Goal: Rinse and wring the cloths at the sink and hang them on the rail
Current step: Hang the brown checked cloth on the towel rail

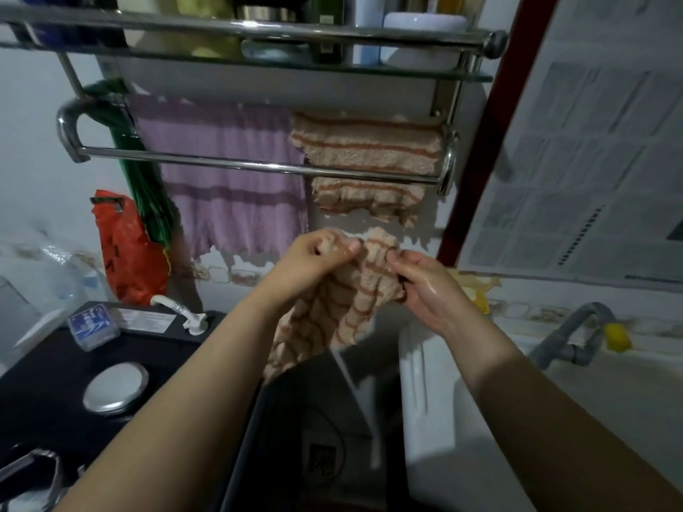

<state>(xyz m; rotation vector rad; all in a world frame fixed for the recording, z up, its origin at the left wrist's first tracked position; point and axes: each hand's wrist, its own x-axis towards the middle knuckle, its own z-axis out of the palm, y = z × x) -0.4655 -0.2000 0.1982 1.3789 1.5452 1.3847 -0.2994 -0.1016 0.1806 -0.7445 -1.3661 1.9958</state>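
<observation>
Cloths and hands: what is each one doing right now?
Striped cloth in the hands: held up by its top edge, hanging loose.
Left hand: fingers pinch the cloth.
Right hand: fingers pinch the cloth, wet.
Purple cloth: hung behind the front rail.
Other striped cloth: hung, draped.

I count three cloths: a purple one [229,171] and a striped one [369,157] hanging over the rail [221,162], and a second striped one [332,308] held up below them. I see two hands, the left hand [314,256] and the right hand [425,286], each gripping that cloth's top edge. There is one rail, with one shelf [258,31] above it. On the dark counter I count one round metal lid [115,388] and one small blue box [94,323]. One red bag [125,249] hangs at the left. One grey tap [576,334] stands at the right.
</observation>
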